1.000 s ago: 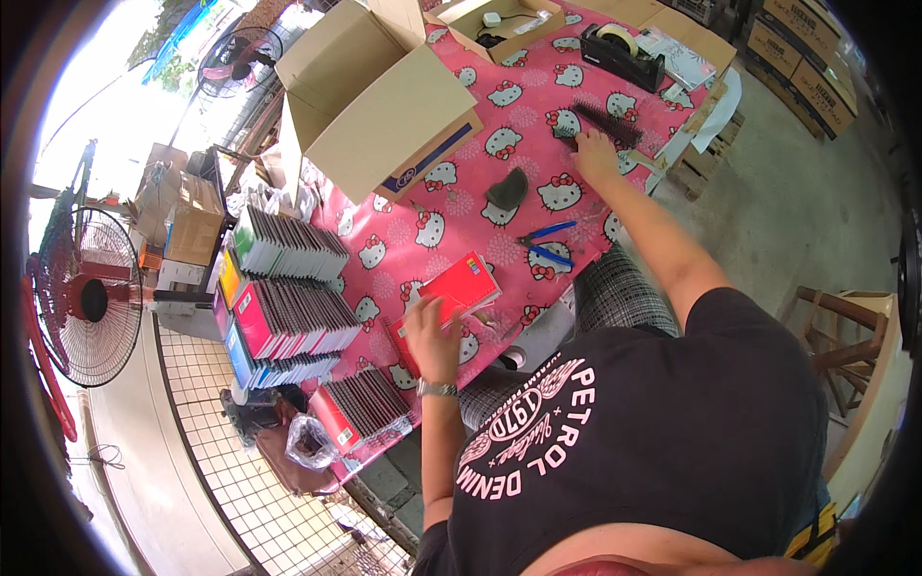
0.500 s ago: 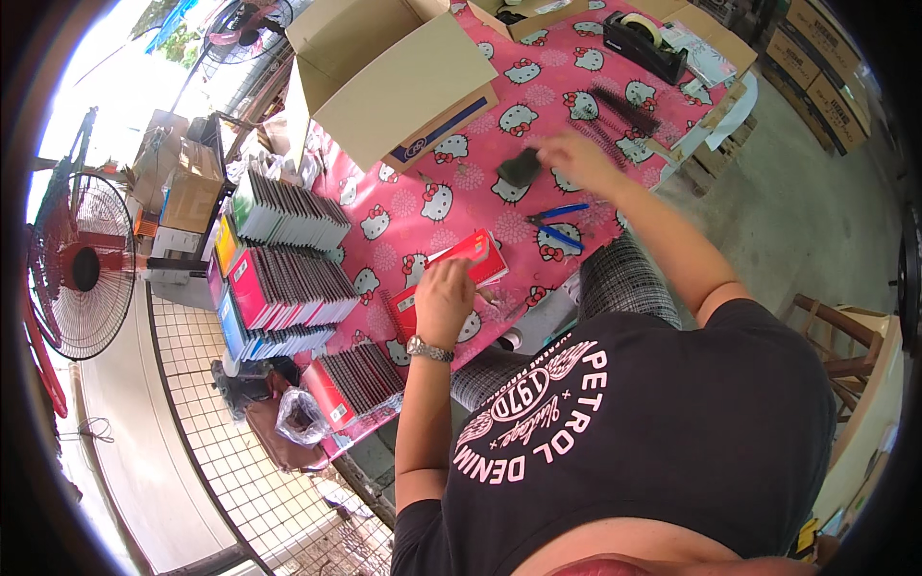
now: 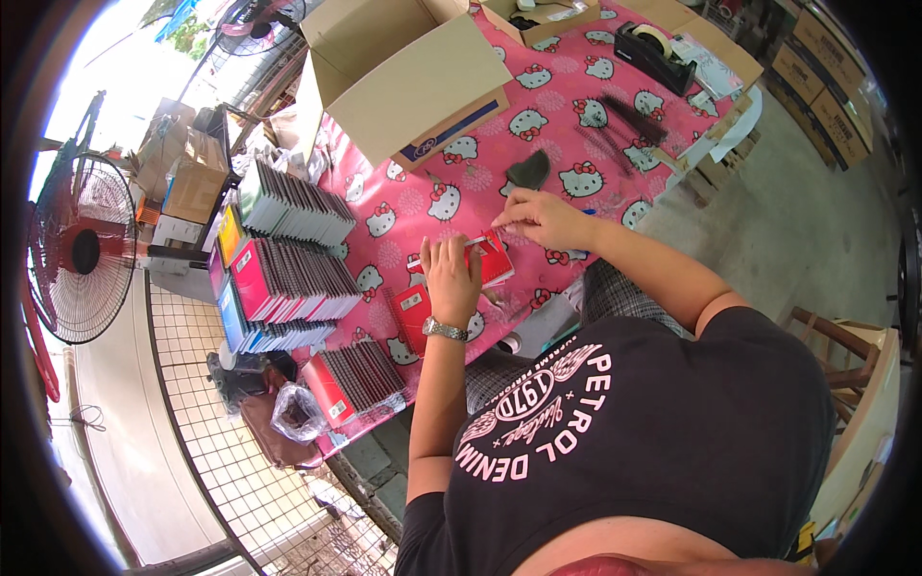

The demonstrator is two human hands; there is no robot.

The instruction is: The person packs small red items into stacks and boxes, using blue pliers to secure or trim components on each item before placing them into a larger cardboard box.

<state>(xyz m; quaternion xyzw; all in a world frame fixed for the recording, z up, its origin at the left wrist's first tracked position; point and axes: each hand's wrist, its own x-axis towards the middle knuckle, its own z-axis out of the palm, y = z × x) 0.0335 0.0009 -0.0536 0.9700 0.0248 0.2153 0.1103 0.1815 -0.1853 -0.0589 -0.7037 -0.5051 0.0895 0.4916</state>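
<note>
A red notebook (image 3: 496,261) lies at the near part of the table. My left hand (image 3: 451,276), a watch on its wrist, is closed over the notebook's left part. My right hand (image 3: 543,220) reaches in from the right, its fingers pinched together at the notebook's upper right corner. What they pinch is too small to make out. Just beyond that hand lies a dark green, flat piece (image 3: 528,171) of unclear kind. My right hand and forearm mostly cover a blue-handled tool. Another red notebook (image 3: 411,309), with a spiral edge, lies left of my left wrist.
Stacks of spiral notebooks (image 3: 293,278) line the table's left side, with a red-covered row (image 3: 355,379) nearer. An open carton (image 3: 423,96) stands at the back. Dark wire coils (image 3: 615,125) and a tape dispenser (image 3: 655,56) lie far right. A fan (image 3: 84,250) stands left.
My right hand has left the dark green piece and come toward me to the red notebook's corner. My left hand has settled lower over the notebook. The view has shifted slightly.
</note>
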